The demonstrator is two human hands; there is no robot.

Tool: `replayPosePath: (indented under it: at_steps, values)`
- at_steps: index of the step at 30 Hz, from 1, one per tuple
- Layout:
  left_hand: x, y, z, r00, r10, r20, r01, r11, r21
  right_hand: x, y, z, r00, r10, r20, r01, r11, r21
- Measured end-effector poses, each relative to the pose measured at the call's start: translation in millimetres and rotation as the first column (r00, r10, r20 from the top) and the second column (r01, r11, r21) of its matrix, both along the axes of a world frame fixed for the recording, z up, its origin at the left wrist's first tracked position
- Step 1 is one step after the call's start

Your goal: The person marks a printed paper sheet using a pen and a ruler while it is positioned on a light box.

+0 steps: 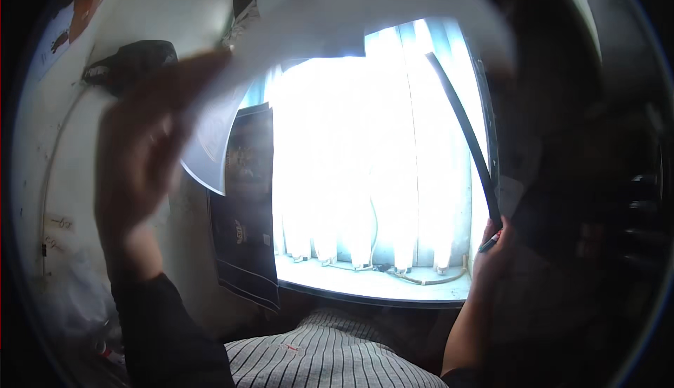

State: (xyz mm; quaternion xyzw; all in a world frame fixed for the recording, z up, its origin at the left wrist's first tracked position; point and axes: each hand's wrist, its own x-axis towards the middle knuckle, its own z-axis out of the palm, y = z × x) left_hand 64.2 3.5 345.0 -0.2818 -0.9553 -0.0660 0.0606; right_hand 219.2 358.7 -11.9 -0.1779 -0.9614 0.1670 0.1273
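Observation:
My left hand (pixel 137 170) is raised at the left, smeared by motion, with its fingers closed at the edge of a large white sheet (pixel 309 16). The sheet arches across the top of the view, and a curved flap (pixel 210 146) hangs beside the hand. At the right, my right hand (pixel 497 247) is closed around a long, thin dark strip (pixel 460 117) that points up and to the left. A small pen-like thing (pixel 489 242), dark with a bit of red, is also in that hand. Most of its fingers are hard to make out.
Glaring tube lamps (pixel 361 247) stand in a bright, pale-framed box or recess with a cable (pixel 428 281) along its ledge. A dark printed panel (pixel 242 205) hangs at its left. A dark bag (pixel 137 63) is against the left wall; clear plastic (pixel 77 300) lies lower left.

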Motion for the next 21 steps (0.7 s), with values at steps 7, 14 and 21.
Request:
replayPosePath:
  at_steps: [7,14,21]
  values:
    - [113,41,-203,0.958,-0.065,0.28,0.077,0.997,-0.03,-6,-20,-13,1.0,-0.005,-0.008,0.005,0.996,-0.089]
    - [157,74,-292,0.877,-0.085,0.473,0.097,0.995,-0.001,-1,-7,-15,1.0,-0.021,0.015,0.022,0.997,-0.074]
    - [-20,41,-340,0.961,0.26,0.098,-0.236,0.951,-0.201,-9,-5,1,0.983,0.075,-0.165,-0.114,0.964,-0.239]
